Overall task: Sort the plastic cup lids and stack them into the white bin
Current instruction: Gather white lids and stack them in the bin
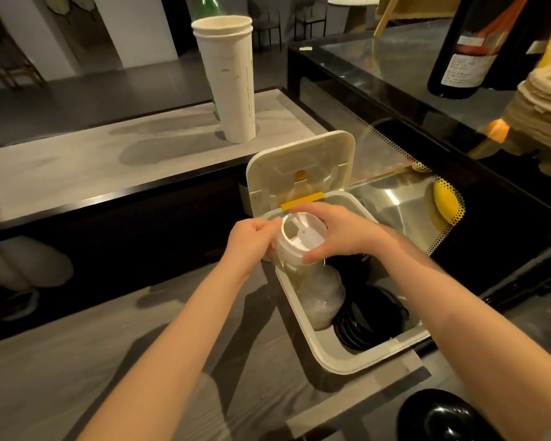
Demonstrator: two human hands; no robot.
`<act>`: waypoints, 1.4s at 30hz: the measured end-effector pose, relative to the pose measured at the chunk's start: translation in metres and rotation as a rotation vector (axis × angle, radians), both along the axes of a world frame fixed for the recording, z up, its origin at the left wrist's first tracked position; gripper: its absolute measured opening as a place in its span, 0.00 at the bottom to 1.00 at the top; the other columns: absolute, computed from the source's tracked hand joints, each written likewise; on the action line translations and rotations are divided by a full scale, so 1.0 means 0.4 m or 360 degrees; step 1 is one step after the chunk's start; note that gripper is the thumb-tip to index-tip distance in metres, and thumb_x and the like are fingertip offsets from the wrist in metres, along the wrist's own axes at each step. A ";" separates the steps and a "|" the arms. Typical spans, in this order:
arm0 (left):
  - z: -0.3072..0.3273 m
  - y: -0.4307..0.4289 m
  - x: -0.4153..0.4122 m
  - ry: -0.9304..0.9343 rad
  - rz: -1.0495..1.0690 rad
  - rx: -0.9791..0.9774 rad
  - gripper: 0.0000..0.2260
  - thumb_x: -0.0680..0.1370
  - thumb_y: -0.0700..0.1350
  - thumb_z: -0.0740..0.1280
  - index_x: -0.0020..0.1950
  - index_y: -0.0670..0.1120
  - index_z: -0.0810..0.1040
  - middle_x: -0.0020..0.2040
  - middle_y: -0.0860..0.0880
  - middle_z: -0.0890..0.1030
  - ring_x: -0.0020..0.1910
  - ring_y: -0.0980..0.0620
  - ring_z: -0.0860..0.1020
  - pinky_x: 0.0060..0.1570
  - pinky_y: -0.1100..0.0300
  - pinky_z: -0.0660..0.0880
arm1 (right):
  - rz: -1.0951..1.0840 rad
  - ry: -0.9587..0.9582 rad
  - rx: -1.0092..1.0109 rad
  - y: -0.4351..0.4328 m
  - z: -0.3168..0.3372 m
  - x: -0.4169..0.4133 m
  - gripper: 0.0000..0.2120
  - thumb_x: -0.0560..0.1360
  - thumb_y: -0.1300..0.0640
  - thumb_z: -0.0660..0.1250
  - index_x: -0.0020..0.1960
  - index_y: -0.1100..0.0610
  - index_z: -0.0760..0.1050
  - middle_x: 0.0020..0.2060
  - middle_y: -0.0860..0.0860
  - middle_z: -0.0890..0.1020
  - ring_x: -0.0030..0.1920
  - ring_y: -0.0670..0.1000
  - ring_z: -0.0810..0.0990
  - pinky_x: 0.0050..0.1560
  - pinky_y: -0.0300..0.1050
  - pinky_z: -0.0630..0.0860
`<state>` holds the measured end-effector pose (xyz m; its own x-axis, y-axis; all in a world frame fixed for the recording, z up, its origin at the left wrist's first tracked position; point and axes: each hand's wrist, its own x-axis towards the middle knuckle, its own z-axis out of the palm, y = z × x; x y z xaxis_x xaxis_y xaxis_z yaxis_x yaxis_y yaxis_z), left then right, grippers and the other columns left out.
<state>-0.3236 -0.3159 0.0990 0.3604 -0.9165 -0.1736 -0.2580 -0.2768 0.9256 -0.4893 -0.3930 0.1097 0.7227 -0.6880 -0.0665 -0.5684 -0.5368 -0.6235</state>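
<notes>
White plastic cup lids [299, 246], nested into one short stack, are held over the far left corner of the one white rectangular plastic bin [357, 361]. Two hands hold the stack. The left hand [252, 240] has its fingers curled against the left side, and the right hand [337, 233] wraps fingers and thumb round the right side. Inside the bin lie one clear-wrapped sleeve of pale lids [322, 297] along the left wall and one row of black round lids [369, 319] to its right. The bin's hinged white flap [303, 160] stands open at the far end.

A grey wood-grain bench [77, 361] spreads left of the bin, and the room beyond is dim. Beyond the bin stands one tall stack of white paper cups [233, 81], with one green bottle [210, 7] behind it. Right of the bin, a black-framed glass case [395, 74] carries one dark wine bottle [465, 49]. The right forearm crosses the bin's near right rim and hides part of it.
</notes>
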 end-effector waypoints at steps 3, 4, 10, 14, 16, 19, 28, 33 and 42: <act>-0.019 -0.011 0.023 -0.0178 0.0111 -0.0069 0.11 0.79 0.50 0.61 0.55 0.47 0.80 0.51 0.51 0.80 0.49 0.55 0.77 0.44 0.64 0.70 | -0.0207 -0.0097 -0.0016 -0.051 -0.007 0.027 0.44 0.63 0.49 0.79 0.73 0.49 0.61 0.69 0.47 0.69 0.69 0.49 0.67 0.64 0.38 0.64; -0.031 -0.011 0.032 -0.0336 0.0072 -0.0061 0.13 0.79 0.49 0.62 0.61 0.47 0.77 0.57 0.51 0.79 0.55 0.54 0.76 0.48 0.64 0.69 | -0.0263 -0.0095 -0.0021 -0.064 -0.013 0.039 0.44 0.64 0.49 0.78 0.74 0.50 0.60 0.70 0.49 0.69 0.69 0.50 0.67 0.62 0.38 0.64; -0.128 0.001 0.056 -0.0834 -0.0542 0.0105 0.28 0.76 0.50 0.66 0.75 0.48 0.61 0.76 0.49 0.59 0.75 0.48 0.57 0.73 0.53 0.56 | -0.0168 0.0197 -0.0077 -0.082 -0.060 0.101 0.43 0.64 0.49 0.78 0.72 0.55 0.60 0.67 0.56 0.68 0.67 0.55 0.66 0.56 0.40 0.64; -0.146 0.004 0.059 -0.0899 -0.0563 0.0147 0.33 0.76 0.52 0.67 0.76 0.49 0.55 0.77 0.51 0.53 0.76 0.50 0.53 0.74 0.55 0.53 | -0.0104 0.0418 -0.0202 -0.073 -0.072 0.106 0.46 0.63 0.47 0.78 0.73 0.55 0.58 0.68 0.56 0.67 0.67 0.56 0.69 0.61 0.45 0.69; -0.145 0.006 0.066 -0.0896 -0.0594 0.0130 0.35 0.75 0.54 0.67 0.77 0.49 0.54 0.78 0.52 0.53 0.76 0.50 0.53 0.74 0.55 0.54 | -0.0107 0.0494 -0.0161 -0.074 -0.087 0.107 0.48 0.62 0.48 0.78 0.74 0.54 0.57 0.69 0.57 0.66 0.67 0.57 0.69 0.63 0.48 0.70; -0.145 0.007 0.079 -0.0902 -0.0636 0.0131 0.37 0.74 0.56 0.68 0.77 0.50 0.54 0.77 0.53 0.53 0.76 0.51 0.54 0.73 0.55 0.55 | -0.0097 0.0690 -0.0094 -0.074 -0.112 0.116 0.46 0.62 0.48 0.78 0.72 0.54 0.56 0.66 0.56 0.70 0.65 0.58 0.71 0.61 0.53 0.73; -0.149 0.005 0.089 -0.0882 -0.0659 0.0134 0.37 0.73 0.57 0.69 0.77 0.51 0.55 0.77 0.54 0.53 0.75 0.52 0.54 0.72 0.56 0.55 | -0.0009 0.1156 -0.0291 -0.065 -0.120 0.131 0.41 0.65 0.43 0.75 0.70 0.52 0.59 0.61 0.52 0.75 0.61 0.55 0.75 0.53 0.48 0.73; -0.136 0.007 0.087 -0.0945 -0.0686 0.0179 0.37 0.73 0.58 0.68 0.77 0.51 0.54 0.77 0.53 0.53 0.76 0.51 0.54 0.72 0.55 0.55 | 0.0002 0.1253 -0.0195 -0.068 -0.116 0.126 0.45 0.66 0.40 0.73 0.73 0.54 0.53 0.65 0.53 0.73 0.64 0.56 0.73 0.56 0.48 0.72; -0.101 0.064 0.098 -0.1054 -0.0553 0.0229 0.30 0.77 0.54 0.64 0.76 0.49 0.57 0.77 0.48 0.56 0.76 0.48 0.54 0.72 0.53 0.55 | -0.0019 0.1242 -0.0253 -0.046 -0.099 0.116 0.42 0.66 0.34 0.69 0.72 0.52 0.59 0.68 0.51 0.71 0.68 0.57 0.69 0.68 0.55 0.63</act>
